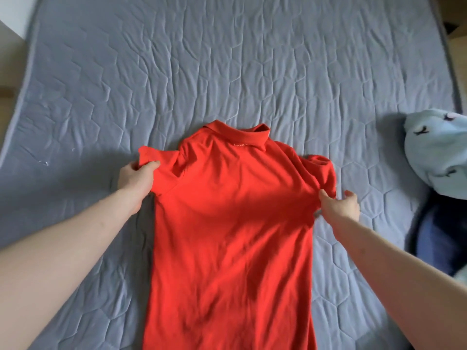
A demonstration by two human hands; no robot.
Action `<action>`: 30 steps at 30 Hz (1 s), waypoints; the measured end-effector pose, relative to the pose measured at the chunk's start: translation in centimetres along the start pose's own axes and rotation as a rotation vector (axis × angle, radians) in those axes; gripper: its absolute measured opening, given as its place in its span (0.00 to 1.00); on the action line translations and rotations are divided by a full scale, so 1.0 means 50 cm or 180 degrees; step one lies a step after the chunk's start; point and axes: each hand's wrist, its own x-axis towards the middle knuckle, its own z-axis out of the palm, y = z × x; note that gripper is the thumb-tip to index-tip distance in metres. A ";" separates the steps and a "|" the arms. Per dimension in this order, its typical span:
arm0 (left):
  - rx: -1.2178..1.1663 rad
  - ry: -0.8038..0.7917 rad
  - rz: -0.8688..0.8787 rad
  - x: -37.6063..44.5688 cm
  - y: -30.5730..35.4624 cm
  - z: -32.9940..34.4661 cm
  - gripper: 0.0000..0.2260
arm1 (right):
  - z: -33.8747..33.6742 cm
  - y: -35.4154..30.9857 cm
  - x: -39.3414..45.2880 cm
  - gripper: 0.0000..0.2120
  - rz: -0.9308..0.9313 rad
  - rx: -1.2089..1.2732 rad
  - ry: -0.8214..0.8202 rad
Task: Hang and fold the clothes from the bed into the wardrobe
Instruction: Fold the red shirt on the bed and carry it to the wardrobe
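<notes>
Red cloth fills the middle of the view: a polo shirt (pixel 227 223) lies back-up on the bed (pixel 278 66), its collar pointing to the far side and its hem running off the near edge of the frame. The bed wears a grey-blue quilted cover with a stitched hexagon pattern, creased all over. The left hand (pixel 135 179) grips the left sleeve, thumb curled over the cuff and the fingers tucked beneath the fabric, which bunches up there. The right hand (pixel 340 205) is at the right side of the shirt, just below the right sleeve; its thumb touches the red fabric while the fingers spread loosely over the cover, and a firm hold cannot be made out. At the right edge lies a pale blue garment (pixel 437 152) with small dark motifs, touching a dark blue garment (pixel 434 238) nearer the viewer.
</notes>
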 end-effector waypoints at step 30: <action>0.2560 -0.1481 0.0838 -0.408 -0.056 0.241 0.18 | -0.189 0.215 -0.223 0.12 -0.0302 0.0292 -0.1372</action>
